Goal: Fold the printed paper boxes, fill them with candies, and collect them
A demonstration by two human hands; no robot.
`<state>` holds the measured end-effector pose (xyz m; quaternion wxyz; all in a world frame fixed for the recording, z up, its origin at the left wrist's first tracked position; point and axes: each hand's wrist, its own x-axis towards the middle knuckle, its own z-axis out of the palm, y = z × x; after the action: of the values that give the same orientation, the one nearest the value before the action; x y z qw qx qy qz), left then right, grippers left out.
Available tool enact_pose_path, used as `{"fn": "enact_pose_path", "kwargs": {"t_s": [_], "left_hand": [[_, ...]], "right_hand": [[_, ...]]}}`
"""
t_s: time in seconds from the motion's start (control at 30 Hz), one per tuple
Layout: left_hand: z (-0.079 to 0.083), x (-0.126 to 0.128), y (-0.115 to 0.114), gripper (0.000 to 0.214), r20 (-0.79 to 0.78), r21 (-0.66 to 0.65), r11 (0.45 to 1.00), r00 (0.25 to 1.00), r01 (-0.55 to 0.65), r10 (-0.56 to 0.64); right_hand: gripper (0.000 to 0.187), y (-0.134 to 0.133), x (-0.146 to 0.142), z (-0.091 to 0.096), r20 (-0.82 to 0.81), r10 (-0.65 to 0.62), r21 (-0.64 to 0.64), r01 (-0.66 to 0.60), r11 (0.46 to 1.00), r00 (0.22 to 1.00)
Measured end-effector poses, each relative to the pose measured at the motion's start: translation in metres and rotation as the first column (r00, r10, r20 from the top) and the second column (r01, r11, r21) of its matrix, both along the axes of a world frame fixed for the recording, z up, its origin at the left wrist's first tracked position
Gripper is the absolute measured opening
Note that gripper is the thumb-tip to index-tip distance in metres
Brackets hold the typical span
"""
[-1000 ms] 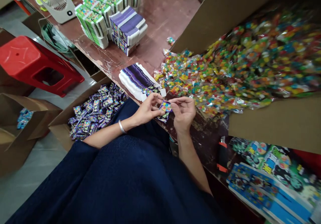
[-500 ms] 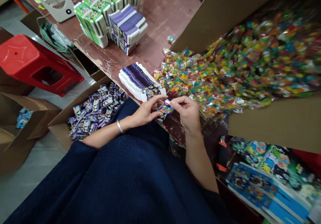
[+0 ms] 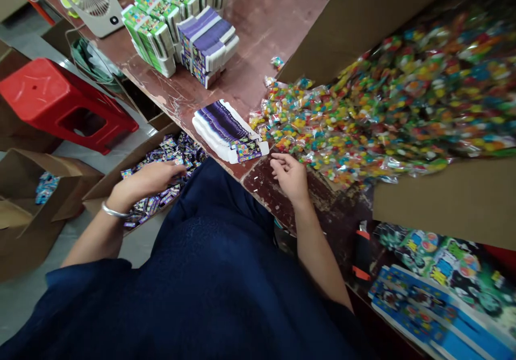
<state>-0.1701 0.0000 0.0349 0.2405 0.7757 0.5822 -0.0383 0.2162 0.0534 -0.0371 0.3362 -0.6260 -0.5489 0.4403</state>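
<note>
My left hand (image 3: 155, 178), with a silver bangle (image 3: 114, 211) at the wrist, is over an open carton of small purple printed candy boxes (image 3: 151, 205). Its fingers stretch out to the right, partly hidden from above, and no box shows in them. Loosely curled with fingers apart, my right hand (image 3: 291, 180) hovers at the table's near edge and holds nothing. Just left of it lies a fanned stack of flat purple and white box blanks (image 3: 226, 129). Beyond my right hand spreads a heap of clear bags of colourful candies (image 3: 314, 129).
Banded bundles of green boxes (image 3: 151, 32) and purple boxes (image 3: 207, 40) stand at the back beside a white fan (image 3: 91, 0). Left is a red stool (image 3: 68, 102). A black and orange cutter (image 3: 362, 255) and blue printed cartons (image 3: 419, 306) lie right. Cardboard (image 3: 443, 204) flanks the candies.
My left hand has moved left from the table to above the carton. The small purple box is out of my right hand, which has stayed near the table edge with fingers loosened.
</note>
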Motion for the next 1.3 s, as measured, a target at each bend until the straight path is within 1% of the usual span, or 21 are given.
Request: {"fn": "enact_pose_path", "kwargs": {"t_s": [0.07, 0.1, 0.13, 0.23, 0.3, 0.33, 0.4, 0.47, 0.53, 0.6, 0.67, 0.7, 0.77, 0.83, 0.87, 0.93, 1.03, 1.1, 1.2, 1.23, 1.3], "left_hand": [[0.003, -0.021, -0.004, 0.033, -0.167, -0.062, 0.998, 0.986, 0.006, -0.016], [0.002, -0.022, -0.003, 0.037, -0.199, -0.09, 0.996, 0.979, 0.021, -0.038], [0.0, -0.017, -0.001, 0.039, -0.2, -0.068, 0.998, 0.979, 0.01, -0.023], [-0.013, 0.022, 0.014, 0.038, -0.123, 0.031, 0.999, 0.992, 0.008, -0.004], [-0.025, 0.056, 0.027, 0.034, 0.064, 0.15, 0.988, 0.997, 0.025, -0.035], [-0.03, 0.072, 0.034, 0.03, 0.146, 0.197, 0.98, 0.987, 0.037, -0.066], [-0.036, 0.099, 0.046, 0.021, 0.28, 0.281, 0.959, 0.954, 0.025, -0.106], [-0.034, 0.116, 0.056, 0.016, 0.402, 0.345, 0.938, 0.908, -0.035, -0.114], [-0.026, 0.126, 0.065, 0.014, 0.539, 0.351, 0.932, 0.833, -0.091, -0.122], [-0.017, 0.131, 0.072, 0.015, 0.677, 0.231, 0.972, 0.726, -0.053, -0.121], [-0.011, 0.134, 0.076, 0.024, 0.796, 0.002, 0.995, 0.602, 0.097, -0.06], [-0.011, 0.135, 0.077, 0.029, 0.839, -0.121, 0.975, 0.544, 0.186, 0.0], [-0.013, 0.138, 0.077, 0.034, 0.89, -0.303, 0.897, 0.433, 0.322, 0.145], [-0.018, 0.141, 0.074, 0.035, 0.903, -0.389, 0.835, 0.342, 0.39, 0.26], [-0.02, 0.143, 0.072, 0.037, 0.902, -0.41, 0.818, 0.313, 0.403, 0.298], [-0.023, 0.146, 0.067, 0.043, 0.895, -0.436, 0.806, 0.286, 0.401, 0.342], [-0.024, 0.149, 0.062, 0.051, 0.885, -0.46, 0.819, 0.249, 0.344, 0.393], [-0.024, 0.151, 0.059, 0.054, 0.88, -0.473, 0.825, 0.212, 0.309, 0.425], [-0.025, 0.154, 0.057, 0.054, 0.863, -0.505, 0.806, 0.185, 0.31, 0.47], [-0.026, 0.155, 0.056, 0.053, 0.862, -0.506, 0.801, 0.189, 0.32, 0.469], [-0.025, 0.157, 0.052, 0.051, 0.873, -0.486, 0.805, 0.225, 0.34, 0.433]], "right_hand": [[0.054, 0.016, -0.001, -0.013, 0.071, 0.003, 0.008, -0.004, 1.0, 0.997], [0.054, 0.023, -0.003, -0.016, 0.106, 0.016, 0.019, -0.018, 1.0, 0.994], [0.052, 0.029, -0.006, -0.019, 0.146, 0.026, 0.037, -0.032, 0.999, 0.989], [0.038, 0.04, -0.017, -0.02, 0.283, -0.014, 0.098, -0.014, 0.995, 0.959], [0.025, 0.042, -0.022, -0.018, 0.333, -0.067, 0.133, 0.024, 0.991, 0.941], [0.022, 0.042, -0.023, -0.017, 0.322, -0.08, 0.144, 0.035, 0.989, 0.943], [0.025, 0.039, -0.021, -0.013, 0.21, -0.073, 0.144, 0.043, 0.989, 0.975], [0.034, 0.032, -0.015, -0.006, 0.012, -0.04, 0.109, 0.038, 0.993, 0.999], [0.038, 0.022, -0.008, 0.006, -0.165, 0.006, 0.063, 0.005, 0.998, 0.986], [0.037, 0.009, -0.003, 0.021, -0.246, 0.052, 0.055, -0.039, 0.998, 0.968], [0.034, -0.002, -0.001, 0.035, -0.258, 0.076, 0.077, -0.058, 0.995, 0.963], [0.033, -0.006, -0.001, 0.041, -0.255, 0.083, 0.09, -0.062, 0.994, 0.963], [0.029, -0.013, -0.002, 0.049, -0.242, 0.098, 0.117, -0.071, 0.991, 0.965], [0.024, -0.018, -0.003, 0.053, -0.22, 0.107, 0.147, -0.075, 0.986, 0.97], [0.021, -0.02, -0.004, 0.054, -0.201, 0.106, 0.165, -0.073, 0.984, 0.974], [0.022, -0.025, -0.003, 0.057, -0.119, 0.078, 0.22, -0.051, 0.974, 0.99], [0.044, -0.034, -0.002, 0.062, 0.062, 0.024, 0.321, -0.042, 0.946, 0.998], [0.05, -0.042, -0.005, 0.064, 0.118, 0.103, 0.298, -0.134, 0.945, 0.988], [0.057, -0.051, -0.01, 0.065, 0.057, 0.28, 0.171, -0.285, 0.943, 0.958], [0.057, -0.052, -0.011, 0.065, 0.022, 0.288, 0.15, -0.288, 0.946, 0.957], [0.046, -0.051, -0.01, 0.066, -0.052, 0.269, 0.121, -0.261, 0.958, 0.962]]}}
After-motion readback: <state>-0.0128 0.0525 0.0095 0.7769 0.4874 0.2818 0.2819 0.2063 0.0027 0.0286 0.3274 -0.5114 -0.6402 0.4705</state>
